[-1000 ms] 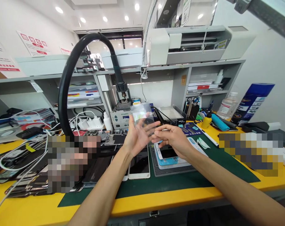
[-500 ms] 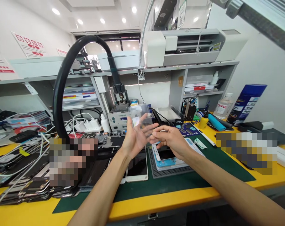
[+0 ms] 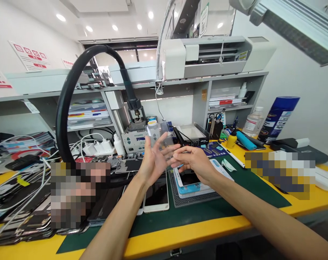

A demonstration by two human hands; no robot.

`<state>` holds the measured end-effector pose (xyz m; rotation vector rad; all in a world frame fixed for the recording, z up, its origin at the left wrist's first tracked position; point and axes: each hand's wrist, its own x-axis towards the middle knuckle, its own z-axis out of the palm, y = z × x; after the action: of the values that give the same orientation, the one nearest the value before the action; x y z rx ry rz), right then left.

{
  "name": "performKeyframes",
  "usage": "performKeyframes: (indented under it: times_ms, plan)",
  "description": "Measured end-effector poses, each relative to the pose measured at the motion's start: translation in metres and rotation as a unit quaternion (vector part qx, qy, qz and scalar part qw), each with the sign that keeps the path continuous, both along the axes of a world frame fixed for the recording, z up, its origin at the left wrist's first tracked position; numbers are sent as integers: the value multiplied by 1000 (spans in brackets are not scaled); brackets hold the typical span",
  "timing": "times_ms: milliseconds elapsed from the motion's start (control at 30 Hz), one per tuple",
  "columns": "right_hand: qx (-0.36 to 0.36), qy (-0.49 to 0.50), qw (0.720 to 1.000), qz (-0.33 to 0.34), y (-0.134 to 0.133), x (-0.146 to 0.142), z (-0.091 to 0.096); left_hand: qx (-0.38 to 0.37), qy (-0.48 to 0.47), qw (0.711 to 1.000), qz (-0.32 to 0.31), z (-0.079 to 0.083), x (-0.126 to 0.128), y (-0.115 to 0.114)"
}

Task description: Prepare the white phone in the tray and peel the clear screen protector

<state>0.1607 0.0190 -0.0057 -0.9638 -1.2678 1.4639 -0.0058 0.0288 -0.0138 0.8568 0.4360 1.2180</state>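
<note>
My left hand [image 3: 156, 162] is raised over the bench with its palm toward me, thumb up and fingers spread. A clear plastic sheet [image 3: 166, 129] shows behind its fingers; whether they touch it I cannot tell. Close to the left fingertips, my right hand [image 3: 195, 162] has thumb and index finger pinched together; anything between them is too small to make out. Under the right hand lies a white-framed phone [image 3: 189, 179] on a stack with a blue and clear case. Another white phone [image 3: 156, 196] with a dark screen lies below the left hand.
Phone parts and tangled cables crowd the left side, beneath a thick black hose [image 3: 61, 119]. A perforated grey pad [image 3: 177, 200] lies on the green mat [image 3: 207, 211]. To the right stand a yellow bottle [image 3: 231, 139], a clear bottle [image 3: 253, 122] and a blue spray can [image 3: 279, 117].
The view has shifted slightly, so the background sits a little further left. My hands keep nearly the same pose, fingertips close together.
</note>
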Motion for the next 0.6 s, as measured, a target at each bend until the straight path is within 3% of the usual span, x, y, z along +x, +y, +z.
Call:
performKeyframes:
  times_ms: [600]
  plan:
    - [-11,-16,1000,-22,3,0,-1,25,45,998,32,3,5,-5]
